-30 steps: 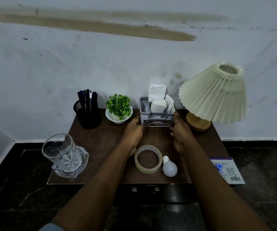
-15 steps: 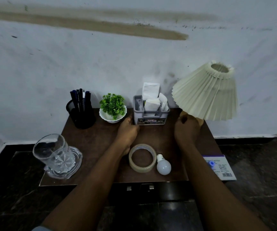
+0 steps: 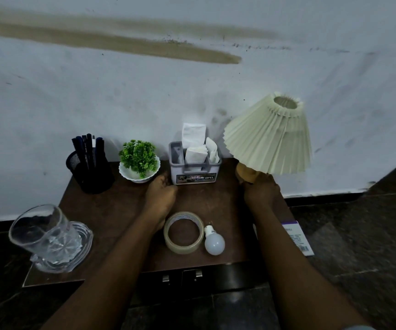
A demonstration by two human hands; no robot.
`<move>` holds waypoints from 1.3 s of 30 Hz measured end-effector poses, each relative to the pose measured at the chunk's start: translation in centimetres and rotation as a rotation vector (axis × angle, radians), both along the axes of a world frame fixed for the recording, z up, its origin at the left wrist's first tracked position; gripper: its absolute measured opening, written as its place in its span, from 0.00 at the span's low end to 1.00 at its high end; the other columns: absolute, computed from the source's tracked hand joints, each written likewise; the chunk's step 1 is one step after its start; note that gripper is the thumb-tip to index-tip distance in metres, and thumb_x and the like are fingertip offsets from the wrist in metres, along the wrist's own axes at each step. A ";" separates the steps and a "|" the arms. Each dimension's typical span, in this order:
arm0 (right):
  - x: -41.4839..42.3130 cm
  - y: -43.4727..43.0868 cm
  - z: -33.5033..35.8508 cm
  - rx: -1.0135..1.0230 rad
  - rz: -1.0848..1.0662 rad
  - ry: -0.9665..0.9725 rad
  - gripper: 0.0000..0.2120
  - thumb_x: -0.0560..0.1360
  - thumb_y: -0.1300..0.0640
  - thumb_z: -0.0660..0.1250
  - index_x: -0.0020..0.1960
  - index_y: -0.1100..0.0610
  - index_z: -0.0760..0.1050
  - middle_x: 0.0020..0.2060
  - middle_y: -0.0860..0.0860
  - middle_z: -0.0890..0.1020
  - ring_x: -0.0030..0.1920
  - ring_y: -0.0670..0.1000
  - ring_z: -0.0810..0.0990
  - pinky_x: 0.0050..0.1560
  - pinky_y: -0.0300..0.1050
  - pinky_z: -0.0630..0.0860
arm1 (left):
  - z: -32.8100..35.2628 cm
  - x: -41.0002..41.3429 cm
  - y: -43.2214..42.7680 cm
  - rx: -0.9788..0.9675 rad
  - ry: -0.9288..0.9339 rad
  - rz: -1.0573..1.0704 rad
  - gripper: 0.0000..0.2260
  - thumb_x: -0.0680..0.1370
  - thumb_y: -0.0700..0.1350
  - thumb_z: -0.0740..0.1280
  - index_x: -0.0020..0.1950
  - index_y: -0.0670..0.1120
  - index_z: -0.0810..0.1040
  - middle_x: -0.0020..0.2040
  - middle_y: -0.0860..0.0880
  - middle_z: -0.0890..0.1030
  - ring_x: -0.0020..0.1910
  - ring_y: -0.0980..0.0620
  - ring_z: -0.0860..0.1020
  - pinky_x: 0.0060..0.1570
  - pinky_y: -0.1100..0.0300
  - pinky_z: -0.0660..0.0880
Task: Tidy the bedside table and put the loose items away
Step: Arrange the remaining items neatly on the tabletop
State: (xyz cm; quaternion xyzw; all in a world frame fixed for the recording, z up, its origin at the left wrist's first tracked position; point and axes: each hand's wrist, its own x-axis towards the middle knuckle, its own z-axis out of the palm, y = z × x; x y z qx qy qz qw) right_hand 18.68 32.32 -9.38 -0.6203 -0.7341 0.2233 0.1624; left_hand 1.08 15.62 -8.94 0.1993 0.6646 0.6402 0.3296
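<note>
Front edge of the bedside table (image 3: 120,210): tape roll (image 3: 184,232) with the light bulb (image 3: 214,244) just beside it; glass jug (image 3: 47,236) at the front left corner. Mid-table: my left hand (image 3: 161,194), fingers curled, sits at the grey organiser (image 3: 195,173)'s lower left corner; whether it holds anything I cannot tell. My right hand (image 3: 260,191) grips the tilted lamp (image 3: 268,136) by its foot. Rear, along the wall: potted plant (image 3: 140,160), pen holder (image 3: 90,170).

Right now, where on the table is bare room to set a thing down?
Bare wood lies between pen cup, jug and left hand, and between box, right hand and tape. Crowded: the back row with plant and lamp, and the front by the bulb.
</note>
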 end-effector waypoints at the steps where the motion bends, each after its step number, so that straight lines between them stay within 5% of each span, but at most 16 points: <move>1: 0.0 0.1 -0.2 -0.003 0.009 -0.007 0.18 0.79 0.54 0.64 0.66 0.59 0.76 0.66 0.60 0.76 0.67 0.61 0.73 0.66 0.54 0.69 | -0.1 0.0 0.0 0.001 -0.007 0.001 0.23 0.76 0.26 0.60 0.65 0.45 0.80 0.58 0.49 0.85 0.55 0.51 0.82 0.48 0.61 0.79; 6: 0.0 0.7 -0.8 0.015 0.053 -0.030 0.17 0.79 0.53 0.64 0.67 0.57 0.76 0.66 0.59 0.75 0.67 0.62 0.72 0.67 0.55 0.68 | -0.3 -0.2 -0.1 0.019 -0.009 -0.007 0.23 0.76 0.26 0.60 0.63 0.46 0.81 0.58 0.48 0.86 0.59 0.49 0.82 0.59 0.51 0.80; 12: -0.4 1.7 -1.8 0.019 0.047 -0.071 0.19 0.83 0.54 0.62 0.67 0.67 0.73 0.69 0.63 0.74 0.71 0.62 0.69 0.72 0.52 0.59 | -0.6 -0.5 0.0 0.003 -0.017 -0.015 0.20 0.75 0.29 0.62 0.56 0.51 0.83 0.51 0.54 0.87 0.53 0.54 0.85 0.49 0.60 0.81; 16: -0.3 1.8 -1.7 0.047 0.063 -0.029 0.17 0.81 0.53 0.64 0.67 0.61 0.76 0.66 0.59 0.76 0.70 0.61 0.71 0.71 0.52 0.63 | -0.8 -0.7 0.0 -0.012 -0.021 -0.017 0.19 0.75 0.30 0.63 0.53 0.51 0.84 0.49 0.54 0.88 0.51 0.53 0.85 0.45 0.60 0.81; 22: 0.3 1.0 -1.2 0.033 0.117 -0.134 0.24 0.82 0.52 0.64 0.71 0.66 0.69 0.71 0.63 0.71 0.73 0.63 0.67 0.74 0.55 0.60 | -0.2 -0.6 -0.4 -0.022 -0.037 -0.043 0.20 0.76 0.29 0.62 0.57 0.49 0.83 0.54 0.50 0.87 0.54 0.49 0.85 0.53 0.51 0.83; 26: -0.8 -0.8 0.4 -0.090 0.143 -0.328 0.39 0.81 0.44 0.64 0.79 0.67 0.54 0.77 0.69 0.58 0.78 0.68 0.57 0.78 0.61 0.56 | 0.1 -0.8 -1.2 -0.089 0.040 0.005 0.21 0.77 0.32 0.64 0.66 0.49 0.79 0.56 0.55 0.84 0.48 0.59 0.83 0.43 0.67 0.80; 28: -2.1 -2.7 1.5 -0.086 0.158 -0.267 0.34 0.79 0.45 0.67 0.76 0.64 0.62 0.74 0.68 0.65 0.74 0.69 0.65 0.74 0.63 0.65 | 0.4 -1.5 -2.0 -0.194 0.113 0.110 0.18 0.77 0.36 0.65 0.66 0.45 0.80 0.57 0.50 0.84 0.47 0.54 0.82 0.42 0.64 0.76; 30: -3.4 -4.7 2.6 -0.039 0.201 -0.189 0.21 0.77 0.48 0.68 0.64 0.60 0.74 0.63 0.62 0.78 0.62 0.64 0.77 0.61 0.56 0.76 | 0.5 -2.2 -3.2 -0.275 0.168 0.208 0.07 0.76 0.41 0.66 0.51 0.45 0.83 0.47 0.45 0.85 0.42 0.47 0.79 0.40 0.59 0.71; 33: -5.6 -7.6 4.1 0.030 0.379 -0.150 0.10 0.78 0.51 0.64 0.49 0.57 0.78 0.47 0.56 0.83 0.44 0.56 0.79 0.42 0.46 0.72 | 0.8 -3.1 -5.4 -0.313 0.209 0.319 0.06 0.73 0.43 0.66 0.37 0.46 0.75 0.35 0.47 0.79 0.35 0.45 0.76 0.37 0.55 0.70; 37: -9.2 -10.9 5.3 0.040 0.600 0.028 0.10 0.77 0.54 0.66 0.40 0.57 0.76 0.38 0.53 0.80 0.43 0.56 0.81 0.41 0.44 0.68 | 1.6 -4.2 -7.2 -0.288 0.172 0.405 0.03 0.73 0.41 0.66 0.40 0.47 0.74 0.39 0.45 0.81 0.37 0.46 0.77 0.37 0.56 0.71; 39: -10.9 -12.3 5.1 -0.043 0.681 0.143 0.04 0.76 0.57 0.68 0.48 0.57 0.80 0.40 0.52 0.81 0.46 0.54 0.82 0.43 0.42 0.68 | 1.7 -4.7 -7.5 -0.239 0.115 0.386 0.05 0.72 0.39 0.67 0.45 0.48 0.75 0.44 0.43 0.82 0.39 0.46 0.77 0.39 0.56 0.72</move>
